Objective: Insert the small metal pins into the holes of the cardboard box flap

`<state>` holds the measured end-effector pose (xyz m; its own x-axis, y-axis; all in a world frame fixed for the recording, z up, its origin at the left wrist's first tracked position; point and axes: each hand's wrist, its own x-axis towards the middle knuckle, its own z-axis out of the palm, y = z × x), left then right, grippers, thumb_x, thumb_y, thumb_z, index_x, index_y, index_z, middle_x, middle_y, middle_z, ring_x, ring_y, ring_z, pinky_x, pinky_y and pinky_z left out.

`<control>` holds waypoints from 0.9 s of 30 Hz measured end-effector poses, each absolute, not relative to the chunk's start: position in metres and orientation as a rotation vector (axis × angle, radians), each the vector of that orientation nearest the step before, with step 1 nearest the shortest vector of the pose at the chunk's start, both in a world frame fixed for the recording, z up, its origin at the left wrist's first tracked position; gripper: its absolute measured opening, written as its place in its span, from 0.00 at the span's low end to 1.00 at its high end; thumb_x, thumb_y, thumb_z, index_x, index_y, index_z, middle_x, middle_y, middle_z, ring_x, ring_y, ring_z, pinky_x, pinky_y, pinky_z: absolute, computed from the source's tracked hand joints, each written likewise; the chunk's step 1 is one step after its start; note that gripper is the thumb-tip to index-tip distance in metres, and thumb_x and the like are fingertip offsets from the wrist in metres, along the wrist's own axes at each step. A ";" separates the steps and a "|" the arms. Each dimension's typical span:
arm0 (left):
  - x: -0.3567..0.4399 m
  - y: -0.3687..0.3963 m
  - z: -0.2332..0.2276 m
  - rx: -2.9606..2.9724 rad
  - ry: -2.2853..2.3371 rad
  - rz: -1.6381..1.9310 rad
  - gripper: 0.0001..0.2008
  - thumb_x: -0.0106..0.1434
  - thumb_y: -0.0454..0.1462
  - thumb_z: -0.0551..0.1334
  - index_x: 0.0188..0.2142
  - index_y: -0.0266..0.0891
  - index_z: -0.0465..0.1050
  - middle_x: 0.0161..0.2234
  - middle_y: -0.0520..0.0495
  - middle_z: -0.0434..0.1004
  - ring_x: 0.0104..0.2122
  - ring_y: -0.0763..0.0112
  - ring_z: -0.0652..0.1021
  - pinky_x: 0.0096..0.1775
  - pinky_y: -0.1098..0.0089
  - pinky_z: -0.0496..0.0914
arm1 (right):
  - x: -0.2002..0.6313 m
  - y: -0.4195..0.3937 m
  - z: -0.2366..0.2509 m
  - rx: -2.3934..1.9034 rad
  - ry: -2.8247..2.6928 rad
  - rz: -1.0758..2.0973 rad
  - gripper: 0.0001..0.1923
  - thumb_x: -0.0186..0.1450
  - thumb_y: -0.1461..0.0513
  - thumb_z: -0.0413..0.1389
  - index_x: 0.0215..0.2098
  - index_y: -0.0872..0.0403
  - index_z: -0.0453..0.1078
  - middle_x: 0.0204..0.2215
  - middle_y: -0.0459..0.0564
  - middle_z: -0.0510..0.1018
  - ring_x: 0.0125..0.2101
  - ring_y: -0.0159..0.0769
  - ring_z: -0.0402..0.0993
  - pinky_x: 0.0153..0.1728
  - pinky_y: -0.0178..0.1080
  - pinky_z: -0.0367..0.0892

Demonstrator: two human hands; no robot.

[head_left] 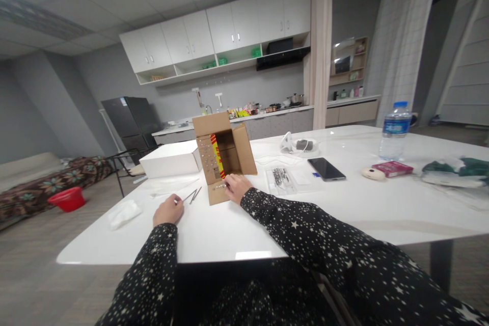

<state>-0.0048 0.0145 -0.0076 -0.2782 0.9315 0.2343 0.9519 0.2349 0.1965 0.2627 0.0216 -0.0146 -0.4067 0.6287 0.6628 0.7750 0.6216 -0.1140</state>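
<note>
An open cardboard box (214, 163) stands on the table, its flaps spread and a yellow-and-red printed strip along one edge. Rows of small pale, bead-like pieces dot its left flap and lower flap. My right hand (237, 188) is at the lower flap, fingertips pinched together beside the small pieces; what lies between them is too small to make out. To the left, my left hand (168, 210) rests on the table, its fingers closed round a thin dark rod-like tool (188, 196). A second thin rod (196, 194) lies just right of it.
Right of the box lies a clear plastic case (280, 181) with small dark metal pieces, then a phone (326, 168). Farther right are a dark red pack (393, 168) and a water bottle (395, 130). A white box (170, 159) and crumpled tissue (124, 214) are at left.
</note>
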 end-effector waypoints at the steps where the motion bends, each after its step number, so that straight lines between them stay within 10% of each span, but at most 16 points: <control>1: -0.005 0.014 -0.008 -1.844 -2.414 -0.464 0.11 0.54 0.41 0.51 0.35 0.45 0.68 0.38 0.44 0.77 0.39 0.56 0.75 0.36 0.63 0.66 | 0.263 0.022 -0.014 -1.101 -2.153 -0.277 0.06 0.61 0.64 0.49 0.37 0.56 0.62 0.34 0.50 0.70 0.37 0.36 0.64 0.39 0.37 0.56; 27: -0.005 0.014 -0.006 -1.842 -2.435 -0.457 0.13 0.55 0.41 0.50 0.36 0.45 0.68 0.37 0.44 0.77 0.39 0.55 0.75 0.37 0.62 0.66 | 0.266 0.030 -0.015 -1.173 -2.155 -0.340 0.08 0.65 0.64 0.46 0.41 0.55 0.64 0.34 0.50 0.76 0.37 0.36 0.67 0.36 0.37 0.56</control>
